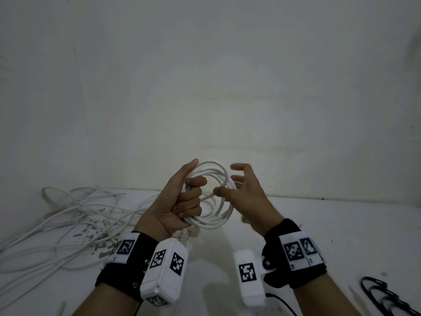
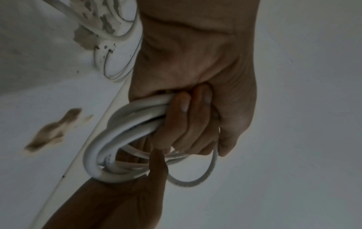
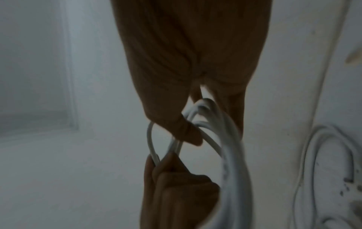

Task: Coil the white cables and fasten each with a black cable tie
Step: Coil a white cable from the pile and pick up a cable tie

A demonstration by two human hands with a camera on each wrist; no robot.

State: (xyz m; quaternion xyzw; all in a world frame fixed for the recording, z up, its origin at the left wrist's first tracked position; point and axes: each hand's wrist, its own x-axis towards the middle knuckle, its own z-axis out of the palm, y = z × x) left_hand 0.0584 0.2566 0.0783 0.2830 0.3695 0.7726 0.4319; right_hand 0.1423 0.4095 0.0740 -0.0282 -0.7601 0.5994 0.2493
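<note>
My left hand [image 1: 190, 198] grips a coil of white cable [image 1: 218, 221] in its fist and holds it upright above the white table [image 1: 319, 226]. The wrist view shows its fingers [image 2: 182, 117] curled round the bundled strands of the coil [image 2: 125, 127]. My right hand [image 1: 229, 180] is at the coil's right side with fingers spread. Its thumb [image 3: 191, 134] touches the strands of the coil [image 3: 233, 162]. Black cable ties [image 1: 382, 297] lie at the table's front right.
A tangle of loose white cables [image 1: 68, 213] spreads over the left part of the table, where the paint is chipped [image 1: 95, 236]. A bare pale wall [image 1: 227, 87] rises right behind the table. A dark wire [image 1: 284, 304] runs from my right wrist unit.
</note>
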